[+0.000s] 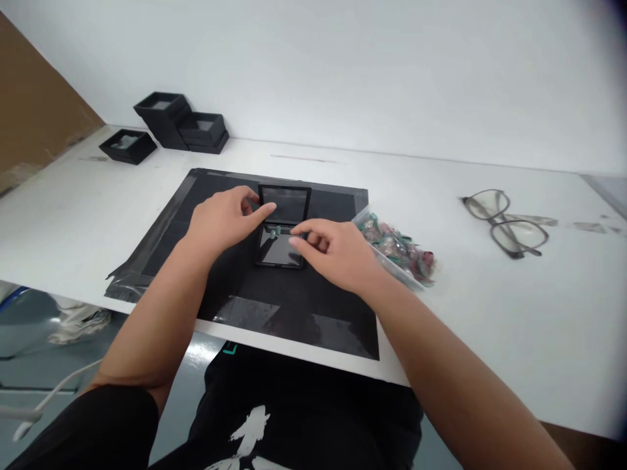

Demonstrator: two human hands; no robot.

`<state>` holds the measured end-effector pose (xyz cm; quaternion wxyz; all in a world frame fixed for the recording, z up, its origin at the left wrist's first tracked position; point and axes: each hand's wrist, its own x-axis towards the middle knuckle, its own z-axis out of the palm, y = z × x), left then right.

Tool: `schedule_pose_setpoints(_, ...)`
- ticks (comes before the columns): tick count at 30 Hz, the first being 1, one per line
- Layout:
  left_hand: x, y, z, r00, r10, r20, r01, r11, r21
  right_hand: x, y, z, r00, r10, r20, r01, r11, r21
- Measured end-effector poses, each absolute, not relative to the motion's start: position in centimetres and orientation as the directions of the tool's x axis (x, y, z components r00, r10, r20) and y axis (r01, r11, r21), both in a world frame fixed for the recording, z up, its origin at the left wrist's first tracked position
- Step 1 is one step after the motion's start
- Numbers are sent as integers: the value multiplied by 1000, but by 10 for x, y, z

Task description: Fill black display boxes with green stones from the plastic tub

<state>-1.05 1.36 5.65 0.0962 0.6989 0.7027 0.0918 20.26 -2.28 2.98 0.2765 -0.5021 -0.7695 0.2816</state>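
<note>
Matting of black plastic sheet lies under our grip. On it, the small black hinged case sits open; left hand steadies it, fingers spread. Right hand pinches 1 small green bead; we should seat it gently.

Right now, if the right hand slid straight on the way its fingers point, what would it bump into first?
The right hand points left across the open black case. It would likely first meet the small green piece at the case's hinge, then the left hand just beyond. How high the fingers sit above the case is unclear.
</note>
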Motion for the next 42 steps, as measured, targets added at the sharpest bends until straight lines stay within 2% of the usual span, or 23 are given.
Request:
schedule_pose_setpoints(2,-9,12,59,-39,998,55,956,21,291,225,-32,44,-431,897,97,453,307,-837)
schedule_pose_setpoints(3,-8,11,60,-59,993,98,951,26,308,240,-35,51,-447,889,97,411,300,-861)
schedule_pose_setpoints(4,-6,9,61,-77,986,150,944,24,328,258,-37,56,-442,890,115,381,302,-874)
schedule_pose_setpoints(6,-1,3,63,-89,956,278,929,-21,370,295,-36,64,-314,938,149,397,272,-877)
schedule_pose_setpoints(8,6,-4,62,-40,912,407,910,-135,391,330,-29,66,-100,986,136,576,168,-800)
schedule_pose_setpoints(9,10,-8,60,17,886,463,897,-218,384,343,-25,66,13,987,163,691,109,-715)
schedule_pose_setpoints(11,20,-16,53,223,818,530,834,-442,330,359,-16,61,101,991,89,879,-47,-475)
schedule_pose_setpoints(12,27,-20,49,358,766,534,767,-567,299,361,-12,58,101,994,30,917,-81,-391)
schedule_pose_setpoints(14,39,-26,40,559,659,503,625,-734,266,356,-8,50,56,998,-42,929,-67,-364)
schedule_pose_setpoints(17,55,-31,30,707,532,466,484,-844,230,342,-7,38,-51,991,-121,939,6,-343)
schedule_pose_setpoints(19,61,-31,26,730,495,472,454,-867,207,336,-8,32,-113,980,-162,942,54,-331)
schedule_pose_setpoints(23,62,-27,22,711,522,471,492,-848,197,333,-11,26,-230,962,-145,905,156,-397)
schedule_pose_setpoints(29,62,-22,14,846,466,260,463,-883,78,323,-23,31,-401,889,-220,785,210,-583)
schedule_pose_setpoints(31,63,-22,13,854,459,244,460,-886,58,323,-27,32,-417,880,-229,767,205,-608)
schedule_pose_setpoints(34,64,-22,11,841,458,288,469,-882,35,330,-30,35,-386,872,-302,789,142,-598)
schedule_pose_setpoints(37,65,-22,10,826,391,405,427,-904,2,340,-31,40,-353,850,-391,829,90,-551)
schedule_pose_setpoints(39,65,-21,9,819,343,459,394,-919,-17,344,-32,45,-349,855,-385,828,89,-554)
schedule_pose_setpoints(42,65,-20,9,823,322,468,376,-926,-24,343,-34,49,-330,897,-294,804,104,-585)
